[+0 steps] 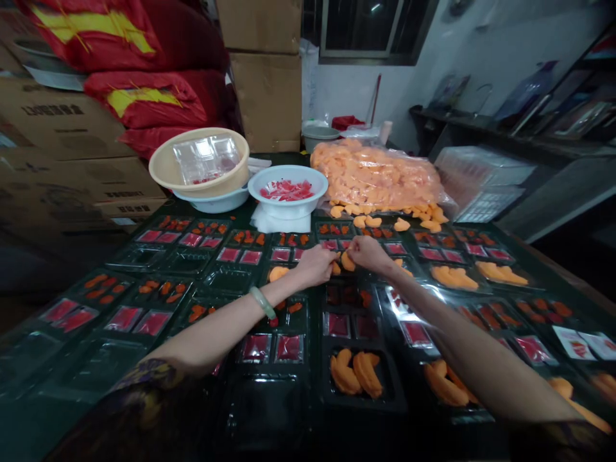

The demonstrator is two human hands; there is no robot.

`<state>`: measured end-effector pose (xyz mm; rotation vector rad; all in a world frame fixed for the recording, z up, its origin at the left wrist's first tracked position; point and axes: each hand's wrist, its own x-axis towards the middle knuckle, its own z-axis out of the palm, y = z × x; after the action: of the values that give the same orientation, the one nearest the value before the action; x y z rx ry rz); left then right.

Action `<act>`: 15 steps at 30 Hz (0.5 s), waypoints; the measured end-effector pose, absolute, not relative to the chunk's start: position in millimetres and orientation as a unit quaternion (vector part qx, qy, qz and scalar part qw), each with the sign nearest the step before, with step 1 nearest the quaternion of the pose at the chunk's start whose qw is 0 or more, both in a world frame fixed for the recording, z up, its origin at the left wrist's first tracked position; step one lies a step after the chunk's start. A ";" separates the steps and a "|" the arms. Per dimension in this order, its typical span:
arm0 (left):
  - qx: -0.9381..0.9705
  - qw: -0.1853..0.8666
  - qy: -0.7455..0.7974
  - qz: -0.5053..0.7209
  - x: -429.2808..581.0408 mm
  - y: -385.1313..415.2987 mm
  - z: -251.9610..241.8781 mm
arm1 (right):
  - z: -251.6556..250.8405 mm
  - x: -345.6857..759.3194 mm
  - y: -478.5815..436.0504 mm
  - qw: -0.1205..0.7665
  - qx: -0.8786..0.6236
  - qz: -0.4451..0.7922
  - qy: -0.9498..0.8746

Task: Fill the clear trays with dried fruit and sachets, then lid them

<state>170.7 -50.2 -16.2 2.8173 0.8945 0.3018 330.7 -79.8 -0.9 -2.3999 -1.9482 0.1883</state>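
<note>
Side by side over the middle of the table are my left hand (pixel 317 264) and my right hand (pixel 368 255), both with fingers curled. My right hand pinches an orange curved piece (pixel 348 262). The fingers of my left hand are pressed together at another orange piece (pixel 335 267), partly hidden. Beneath them are black compartment trays (pixel 267 410) with red packets (pixel 289 347) and small orange-brown pieces (pixel 294 307). Two orange curved pieces (pixel 368 374) lie in the lower compartment of a near tray. A pale green bangle circles my left wrist.
A white bowl (pixel 289 204) of red packets and a beige basin (pixel 158 168) stand at the back. Right of them lies a large clear bag (pixel 380 173) of orange pieces. Stacked cartons (pixel 267 96) and red bundles (pixel 154 102) rise behind; plastic containers (pixel 481 173) sit at the back right.
</note>
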 end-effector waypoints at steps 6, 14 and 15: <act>0.940 0.101 0.312 0.094 170.6 -55.7 -11.6 | -0.4 321.7 -93.1 0.030 -0.793 0.010 -0.608; 0.935 0.144 0.307 0.105 182.4 -49.6 1.4 | -8.4 321.0 -106.0 0.035 -0.661 0.022 -0.749; 0.932 0.149 0.309 0.113 189.8 -43.7 4.5 | -9.9 325.3 -106.1 0.045 -0.656 0.026 -0.753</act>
<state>189.8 -43.7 4.5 2.6805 0.8897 0.3256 325.3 -106.1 -9.9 -2.0054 -2.2988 0.0802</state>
